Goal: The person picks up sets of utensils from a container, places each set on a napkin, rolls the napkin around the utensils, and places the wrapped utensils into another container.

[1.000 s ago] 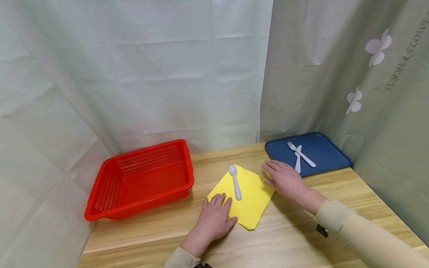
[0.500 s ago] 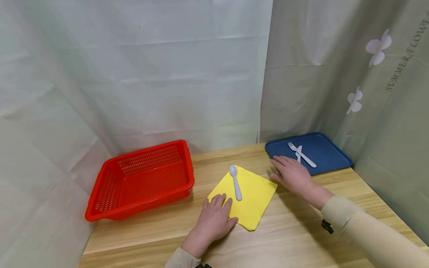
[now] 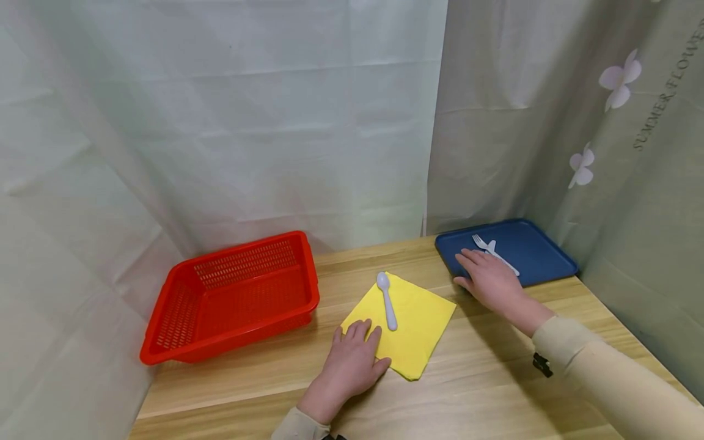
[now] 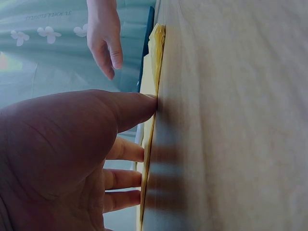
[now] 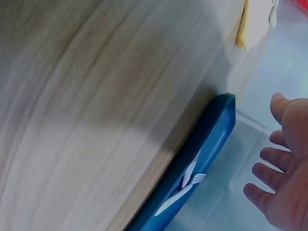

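A folded yellow napkin [image 3: 417, 318] lies on the wooden table with a pale spoon [image 3: 388, 302] on top of it. My left hand [image 3: 352, 360] rests its spread fingers on the napkin's near left edge; the left wrist view shows the thumb [image 4: 137, 109] touching that edge. Over the near left part of the blue tray [image 3: 541, 253] hovers my right hand [image 3: 492, 284], fingers extended, holding nothing. On the tray a white fork [image 5: 180, 195] crosses a white knife [image 5: 191, 168]; in the head view the right hand partly hides both.
A red plastic basket [image 3: 250, 299] with perforated sides stands at the left of the table [image 3: 440, 403]. Pale curtains [image 3: 286, 122] hang behind and on both sides, close to the tray's far right corner.
My right hand has moved away from the napkin's right corner, rightward and back, to above the tray. The left hand, napkin and spoon have stayed in place.
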### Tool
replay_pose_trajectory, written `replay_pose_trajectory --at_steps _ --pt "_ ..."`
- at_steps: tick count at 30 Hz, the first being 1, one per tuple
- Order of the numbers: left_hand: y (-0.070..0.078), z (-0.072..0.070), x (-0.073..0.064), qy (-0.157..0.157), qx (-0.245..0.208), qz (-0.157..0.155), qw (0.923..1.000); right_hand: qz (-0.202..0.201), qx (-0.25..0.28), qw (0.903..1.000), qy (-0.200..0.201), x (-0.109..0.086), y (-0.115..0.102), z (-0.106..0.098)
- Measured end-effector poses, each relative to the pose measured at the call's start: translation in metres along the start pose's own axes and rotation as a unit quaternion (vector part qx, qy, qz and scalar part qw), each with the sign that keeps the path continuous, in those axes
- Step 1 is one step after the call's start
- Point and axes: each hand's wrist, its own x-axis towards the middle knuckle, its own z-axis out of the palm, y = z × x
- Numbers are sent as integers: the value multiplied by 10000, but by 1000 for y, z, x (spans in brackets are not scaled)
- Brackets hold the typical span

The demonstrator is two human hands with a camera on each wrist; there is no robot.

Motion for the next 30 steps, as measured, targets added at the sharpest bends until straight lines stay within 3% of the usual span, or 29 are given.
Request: replay_pose_trajectory --at_steps 9,21,30 --pt "0 1 0 27 1 6 10000 449 -20 9983 -374 -2 13 -2" --pt "0 1 0 11 25 1 10000 736 -149 9957 -546 -7 37 4" --pt "-1 3 1 34 68 16 10000 1105 50 9908 -778 -9 44 1"
